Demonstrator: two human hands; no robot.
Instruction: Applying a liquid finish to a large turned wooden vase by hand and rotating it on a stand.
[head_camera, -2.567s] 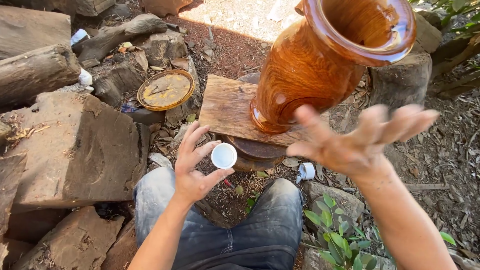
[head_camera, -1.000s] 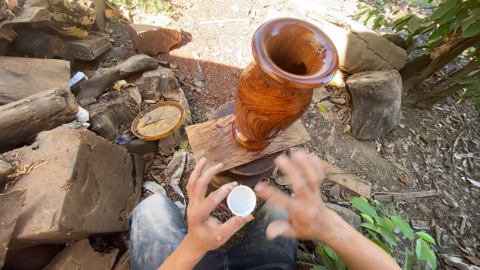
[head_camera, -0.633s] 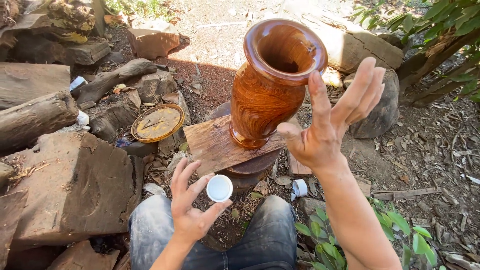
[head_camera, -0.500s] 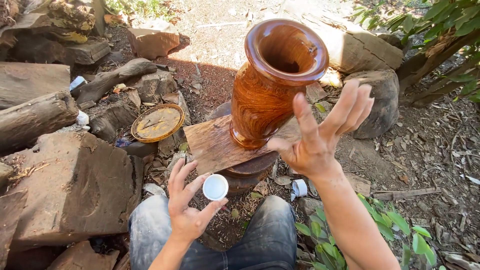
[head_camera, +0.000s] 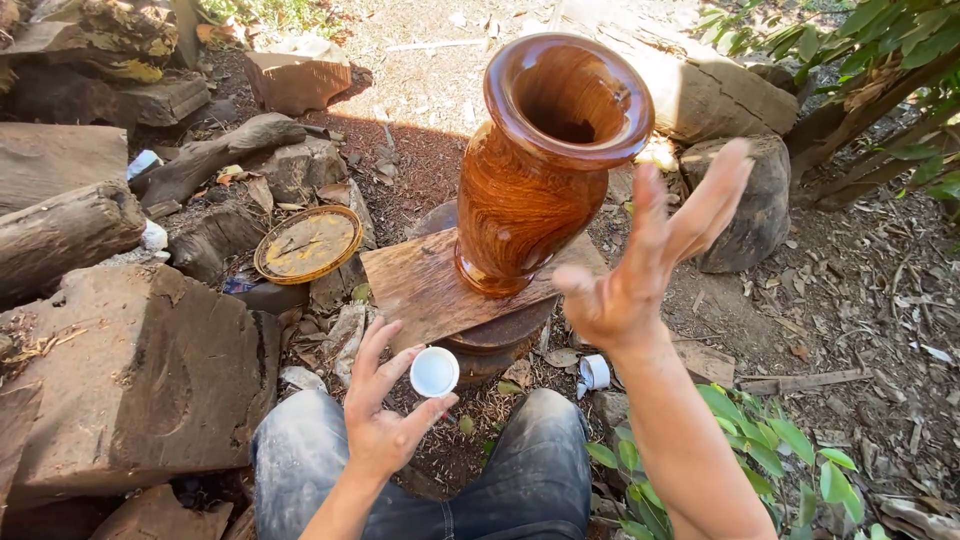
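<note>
A tall glossy brown wooden vase (head_camera: 540, 170) stands upright on a flat wooden board (head_camera: 420, 285) set on a round stump. My left hand (head_camera: 385, 415) holds a small white cup (head_camera: 434, 371) between thumb and fingers, low over my knees in front of the board. My right hand (head_camera: 650, 255) is raised beside the vase's right flank, fingers spread, palm facing the vase, a short gap from its surface. It holds nothing.
A round yellowish tin lid (head_camera: 307, 243) lies left of the board. Big rock slabs and logs (head_camera: 130, 370) fill the left side. A small white object (head_camera: 594, 372) lies on the ground by my right knee. A stump (head_camera: 745, 200) and green plants (head_camera: 770, 450) are on the right.
My right hand rose from near the cup to beside the vase and has drifted slightly down and right. The left hand with the cup stays low.
</note>
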